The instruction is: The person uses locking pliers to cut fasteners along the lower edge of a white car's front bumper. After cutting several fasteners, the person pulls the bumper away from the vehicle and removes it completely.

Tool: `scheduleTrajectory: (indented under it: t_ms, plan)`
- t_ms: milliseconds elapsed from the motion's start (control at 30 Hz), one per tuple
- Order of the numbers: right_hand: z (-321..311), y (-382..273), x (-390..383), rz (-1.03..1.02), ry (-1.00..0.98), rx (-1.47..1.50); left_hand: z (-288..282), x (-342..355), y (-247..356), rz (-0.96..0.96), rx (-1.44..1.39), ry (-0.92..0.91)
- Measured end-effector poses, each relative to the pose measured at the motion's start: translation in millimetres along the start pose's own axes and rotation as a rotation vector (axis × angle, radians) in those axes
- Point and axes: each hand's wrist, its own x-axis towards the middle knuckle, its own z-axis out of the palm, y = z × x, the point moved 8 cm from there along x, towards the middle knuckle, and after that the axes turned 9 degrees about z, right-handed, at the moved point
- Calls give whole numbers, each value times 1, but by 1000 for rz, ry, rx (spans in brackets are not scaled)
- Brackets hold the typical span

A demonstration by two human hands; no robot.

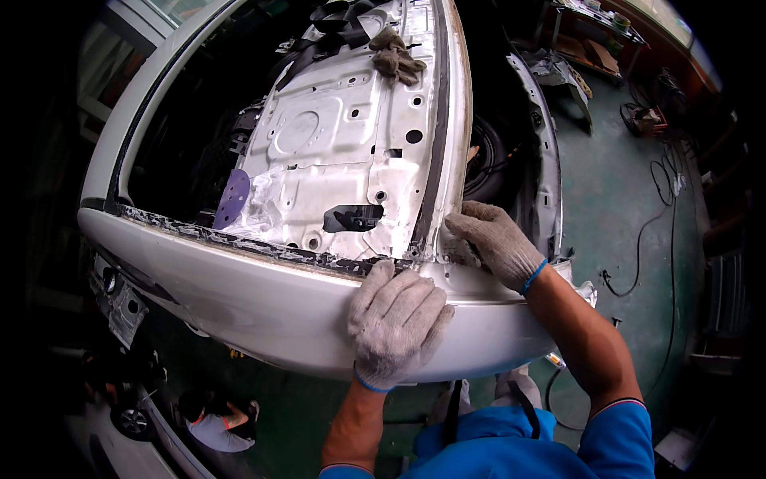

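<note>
My left hand, in a grey knit glove, lies with fingers flat on the white car body at the lower edge of the window opening, beside a rough black strip. My right hand, gloved too, has its fingers bent down onto the corner where that edge meets the upright channel; whatever is under its fingertips is hidden. Inside the opening lie a white perforated metal panel, a purple disc with holes, crumpled translucent plastic, black straps and a spare glove.
A wheel sits in the right cavity. Cables cross the green floor; a cart and loose panel stand at upper right. At lower left a person crouches by another car.
</note>
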Motion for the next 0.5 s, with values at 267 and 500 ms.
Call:
scheduleTrajectory:
  t_ms: [267, 500]
  plan:
    - [5, -4, -3, -3, -8, 52, -1, 1, 0, 2, -3, 0]
    - [3, -4, -7, 28, -56, 137, -5, 2, 4, 20, 25, -1]
